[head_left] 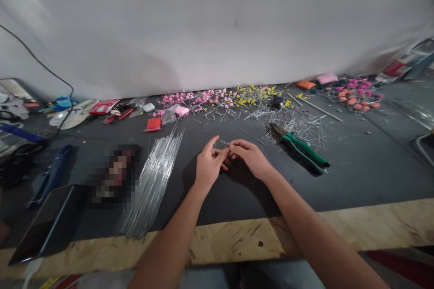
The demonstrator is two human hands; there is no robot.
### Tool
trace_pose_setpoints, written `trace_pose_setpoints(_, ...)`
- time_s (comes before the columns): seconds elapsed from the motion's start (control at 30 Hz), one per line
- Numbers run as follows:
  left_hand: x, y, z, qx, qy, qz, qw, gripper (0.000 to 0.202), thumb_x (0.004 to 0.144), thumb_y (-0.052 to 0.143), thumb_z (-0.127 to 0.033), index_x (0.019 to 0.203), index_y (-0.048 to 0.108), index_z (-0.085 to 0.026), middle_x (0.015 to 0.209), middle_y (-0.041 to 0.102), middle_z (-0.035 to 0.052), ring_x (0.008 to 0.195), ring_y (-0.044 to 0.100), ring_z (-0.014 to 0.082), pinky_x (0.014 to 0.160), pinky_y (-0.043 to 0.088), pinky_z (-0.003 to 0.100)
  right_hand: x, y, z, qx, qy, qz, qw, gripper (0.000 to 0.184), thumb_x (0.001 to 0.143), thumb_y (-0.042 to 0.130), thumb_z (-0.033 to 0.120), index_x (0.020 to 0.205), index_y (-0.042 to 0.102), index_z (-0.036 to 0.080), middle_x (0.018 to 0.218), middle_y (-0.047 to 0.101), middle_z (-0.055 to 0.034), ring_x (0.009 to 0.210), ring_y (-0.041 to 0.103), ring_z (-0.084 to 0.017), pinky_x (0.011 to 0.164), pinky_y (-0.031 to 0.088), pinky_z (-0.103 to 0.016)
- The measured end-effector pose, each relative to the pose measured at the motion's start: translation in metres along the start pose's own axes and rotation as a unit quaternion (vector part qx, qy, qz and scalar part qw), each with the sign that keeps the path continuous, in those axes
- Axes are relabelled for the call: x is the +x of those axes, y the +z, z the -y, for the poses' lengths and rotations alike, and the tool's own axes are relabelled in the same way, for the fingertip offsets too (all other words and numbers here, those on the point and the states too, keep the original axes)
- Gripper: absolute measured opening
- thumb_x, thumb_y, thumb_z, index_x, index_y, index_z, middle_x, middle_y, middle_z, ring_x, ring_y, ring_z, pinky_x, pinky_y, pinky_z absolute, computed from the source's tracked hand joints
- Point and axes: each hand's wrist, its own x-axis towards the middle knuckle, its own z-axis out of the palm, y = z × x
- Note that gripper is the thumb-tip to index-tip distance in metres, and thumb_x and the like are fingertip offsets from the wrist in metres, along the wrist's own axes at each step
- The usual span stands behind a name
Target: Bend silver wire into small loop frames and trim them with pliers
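Observation:
My left hand [209, 163] and my right hand [250, 157] meet over the middle of the dark table, fingertips touching. Between them shows a short bit of thin wire [222, 142], pinched by both hands; much of it is hidden by the fingers. The left index finger points up and away from the pinch. A bundle of straight silvery wires [158, 171] lies left of my left hand. To the right of my right hand rest green-handled pliers [303, 148], beside a loose heap of cut wire pieces [305, 126].
Along the wall lie pink-tipped wires [203, 98], yellow-tipped wires [252, 95] and orange and magenta tipped ones [357, 95]. A thin stick [322, 109], a red packet [153, 124], a dark tablet-like device [47, 221] and a blue tool [54, 171] are around. The table's wooden edge [237, 239] runs in front.

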Motion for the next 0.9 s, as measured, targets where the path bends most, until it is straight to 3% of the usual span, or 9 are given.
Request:
trace_pose_setpoints(0.17,0.001,-0.003,-0.001,0.056,-0.026,-0.016,0.998,0.059,0.073,0.06,-0.044,0.124,0.047,-0.017,0.062,0.062,-0.0013,0.04,0.054,0.0094,0.031,0.037,0.017,0.002,0.001,-0.002,0.009,0.005,-0.017,1.0,0.02,0.068,0.065,0.036,0.078,0.064,0.018,0.068,0.06,0.0016,0.063,0.052,-0.01,0.065,0.041,-0.025)
trace_pose_setpoints(0.3,0.003,-0.004,-0.001,0.067,-0.02,-0.021,0.997,0.049,0.077,0.055,-0.043,0.118,0.053,-0.017,0.064,0.063,0.0,0.041,0.055,0.0085,0.035,0.036,0.017,0.005,0.001,-0.003,0.033,0.004,-0.056,0.998,0.02,0.067,0.066,0.037,0.075,0.064,0.019,0.068,0.059,0.0019,0.061,0.052,-0.01,0.063,0.042,-0.025)
trace_pose_setpoints(0.47,0.006,-0.011,0.002,0.11,-0.008,-0.027,0.994,0.04,0.078,0.052,-0.045,0.106,0.063,-0.019,0.054,0.059,-0.0025,0.032,0.041,0.0058,0.036,0.033,0.02,0.007,0.001,-0.005,0.053,0.006,-0.084,0.995,0.018,0.067,0.065,0.037,0.072,0.064,0.02,0.066,0.056,0.0023,0.059,0.05,-0.01,0.061,0.045,-0.026)
trace_pose_setpoints(0.53,0.007,-0.013,0.003,0.135,0.013,-0.039,0.99,0.036,0.077,0.054,-0.044,0.101,0.066,-0.021,0.052,0.057,-0.0027,0.036,0.042,0.0067,0.039,0.034,0.02,0.007,0.001,-0.005,0.051,0.003,-0.08,0.995,0.017,0.069,0.064,0.037,0.072,0.063,0.02,0.066,0.056,0.0024,0.058,0.05,-0.01,0.061,0.045,-0.026)
trace_pose_setpoints(0.6,0.008,-0.014,0.005,0.148,0.053,-0.056,0.986,0.03,0.075,0.056,-0.042,0.094,0.068,-0.021,0.065,0.062,0.0003,0.046,0.049,0.0078,0.044,0.038,0.02,0.007,0.001,-0.004,0.051,0.001,-0.076,0.996,0.017,0.07,0.064,0.037,0.072,0.063,0.02,0.067,0.055,0.0026,0.058,0.049,-0.01,0.061,0.045,-0.025)
trace_pose_setpoints(0.7,0.011,-0.013,0.007,0.108,0.059,-0.046,0.991,0.027,0.074,0.059,-0.039,0.09,0.067,-0.019,0.08,0.064,0.0031,0.053,0.053,0.0083,0.049,0.041,0.02,0.007,0.0,-0.004,0.053,0.002,-0.078,0.996,0.017,0.07,0.063,0.037,0.073,0.063,0.02,0.066,0.055,0.0028,0.058,0.049,-0.009,0.061,0.045,-0.025)
trace_pose_setpoints(0.9,0.012,-0.009,0.006,0.006,-0.01,0.0,1.0,0.024,0.072,0.062,-0.034,0.085,0.063,-0.015,0.063,0.059,-0.0007,0.051,0.054,0.0087,0.053,0.043,0.022,0.007,0.001,-0.004,0.054,-0.017,-0.104,0.993,0.019,0.071,0.063,0.038,0.075,0.065,0.02,0.068,0.056,0.0022,0.061,0.05,-0.01,0.061,0.044,-0.024)
